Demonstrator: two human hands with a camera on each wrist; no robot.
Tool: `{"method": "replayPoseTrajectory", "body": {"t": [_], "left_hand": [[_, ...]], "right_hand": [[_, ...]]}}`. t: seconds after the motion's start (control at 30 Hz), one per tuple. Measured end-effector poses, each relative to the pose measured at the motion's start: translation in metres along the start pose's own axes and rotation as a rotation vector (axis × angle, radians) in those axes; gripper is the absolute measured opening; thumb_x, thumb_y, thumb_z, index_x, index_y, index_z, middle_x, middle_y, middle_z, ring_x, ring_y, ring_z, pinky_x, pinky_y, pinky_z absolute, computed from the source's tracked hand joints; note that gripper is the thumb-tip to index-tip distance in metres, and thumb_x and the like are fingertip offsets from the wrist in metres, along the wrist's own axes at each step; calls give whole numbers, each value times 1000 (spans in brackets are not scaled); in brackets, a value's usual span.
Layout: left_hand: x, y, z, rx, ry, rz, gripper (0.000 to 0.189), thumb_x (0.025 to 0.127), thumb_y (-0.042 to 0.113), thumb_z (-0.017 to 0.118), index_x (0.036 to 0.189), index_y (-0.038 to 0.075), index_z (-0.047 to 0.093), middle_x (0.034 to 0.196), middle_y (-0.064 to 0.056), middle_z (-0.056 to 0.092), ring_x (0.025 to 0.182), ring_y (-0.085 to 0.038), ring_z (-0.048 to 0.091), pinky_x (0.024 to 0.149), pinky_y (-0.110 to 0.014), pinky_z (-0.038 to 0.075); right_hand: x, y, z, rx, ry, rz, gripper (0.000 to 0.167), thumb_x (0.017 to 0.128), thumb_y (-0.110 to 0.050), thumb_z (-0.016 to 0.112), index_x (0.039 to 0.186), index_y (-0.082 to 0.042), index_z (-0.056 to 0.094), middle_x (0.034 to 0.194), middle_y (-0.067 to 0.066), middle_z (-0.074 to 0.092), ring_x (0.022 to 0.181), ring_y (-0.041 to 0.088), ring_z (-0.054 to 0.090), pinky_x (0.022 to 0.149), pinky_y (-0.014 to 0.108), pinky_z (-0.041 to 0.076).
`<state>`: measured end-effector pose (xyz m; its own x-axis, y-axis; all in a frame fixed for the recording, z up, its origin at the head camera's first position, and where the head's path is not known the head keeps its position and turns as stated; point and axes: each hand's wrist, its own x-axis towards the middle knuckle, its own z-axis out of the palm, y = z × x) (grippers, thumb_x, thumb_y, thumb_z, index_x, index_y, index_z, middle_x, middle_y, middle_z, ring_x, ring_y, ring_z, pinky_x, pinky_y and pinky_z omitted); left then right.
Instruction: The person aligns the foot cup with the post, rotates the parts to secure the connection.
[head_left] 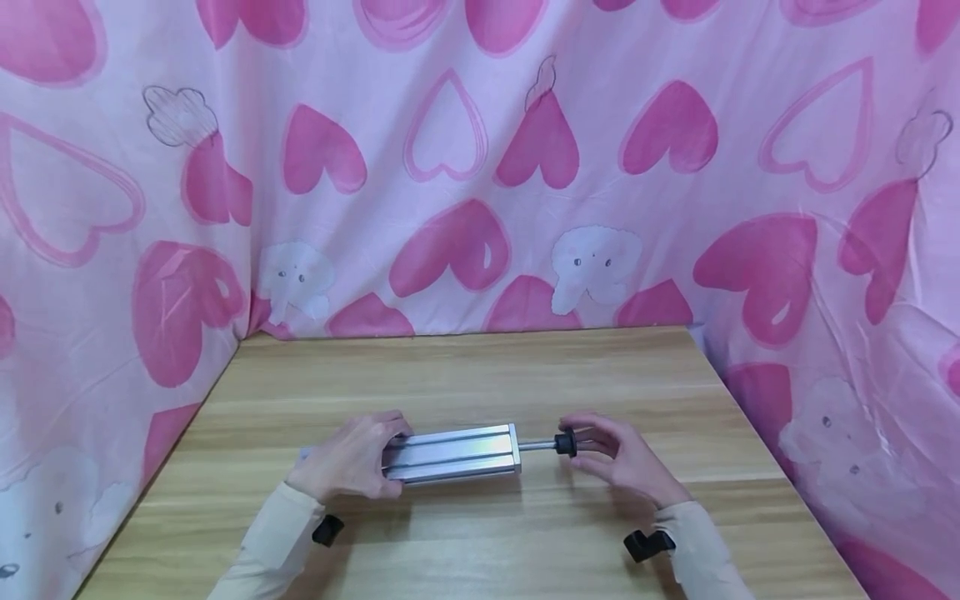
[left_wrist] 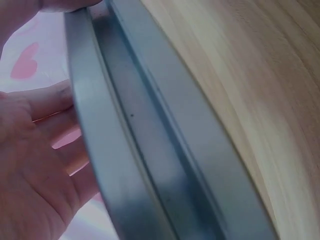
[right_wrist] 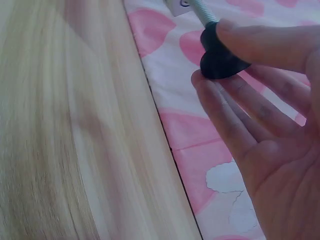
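A silver grooved aluminium profile (head_left: 457,454) lies sideways over the table in the head view. My left hand (head_left: 352,458) grips its left end, thumb on the near side and fingers on the far side. From a plate on its right end (head_left: 514,450) sticks out a threaded rod (head_left: 534,446), tipped with a black levelling foot (head_left: 566,442). My right hand (head_left: 626,458) pinches that foot. In the right wrist view, the thumb presses one side of the black foot (right_wrist: 220,60) and a fingertip meets its rim. Long grooves of the profile (left_wrist: 135,115) fill the left wrist view.
A wood-grain table (head_left: 465,375) spreads under both hands. Pink heart-patterned cloth (head_left: 450,167) hangs behind it and along both sides. Black wrist mounts (head_left: 648,546) sit below the cuffs of the light sleeves (head_left: 697,542).
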<state>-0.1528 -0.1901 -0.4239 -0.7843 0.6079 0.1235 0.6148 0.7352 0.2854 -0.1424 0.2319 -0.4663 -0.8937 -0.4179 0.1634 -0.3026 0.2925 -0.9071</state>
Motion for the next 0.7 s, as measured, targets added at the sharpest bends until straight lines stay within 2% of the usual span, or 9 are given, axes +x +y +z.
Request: {"method": "replayPoseTrajectory", "body": {"t": [0.1, 0.2, 0.37, 0.5, 0.57, 0.7], "left_hand": [[0, 1, 1, 3, -4, -1, 54, 61, 35, 85, 107, 12, 71, 96, 8, 66, 77, -4, 55, 69, -22, 49], [0, 1, 2, 19, -4, -8, 56, 60, 35, 86, 107, 11, 70, 97, 7, 66, 77, -4, 55, 69, -23, 50], [0, 2, 6, 76, 13, 12, 59, 58, 38, 87, 107, 10, 70, 98, 3, 67, 81, -8, 59, 74, -30, 54], [0, 4, 8, 129, 33, 40, 61, 58, 40, 85, 108, 8, 70, 99, 1, 68, 84, -11, 63, 74, -34, 56], [1, 4, 8, 149, 46, 42, 61, 58, 40, 84, 107, 8, 69, 98, 1, 67, 83, -12, 62, 72, -34, 55], [3, 5, 8, 184, 71, 56, 61, 56, 40, 84, 105, 8, 69, 95, 0, 66, 81, -11, 59, 69, -32, 55]], "right_hand": [[1, 3, 0, 23, -6, -20, 48, 88, -7, 76, 133, -17, 64, 131, 21, 66, 110, 18, 70, 97, 31, 54], [2, 5, 0, 8, -23, -5, 45, 90, -11, 75, 134, -12, 65, 130, 23, 66, 107, 14, 70, 95, 28, 55], [1, 9, 2, -25, -56, 89, 50, 93, -26, 72, 136, -4, 62, 134, 19, 66, 112, 8, 68, 94, 18, 51], [-1, 10, 4, -29, -51, 134, 52, 95, -28, 70, 136, 1, 60, 133, 17, 66, 113, 5, 66, 95, 15, 48], [-1, 9, 5, -30, -50, 128, 50, 96, -28, 69, 136, 1, 61, 131, 17, 67, 112, 5, 66, 95, 15, 48], [1, 8, 5, -46, -71, 64, 45, 98, -24, 66, 132, 5, 62, 121, 15, 73, 106, 6, 69, 93, 17, 50]]}}
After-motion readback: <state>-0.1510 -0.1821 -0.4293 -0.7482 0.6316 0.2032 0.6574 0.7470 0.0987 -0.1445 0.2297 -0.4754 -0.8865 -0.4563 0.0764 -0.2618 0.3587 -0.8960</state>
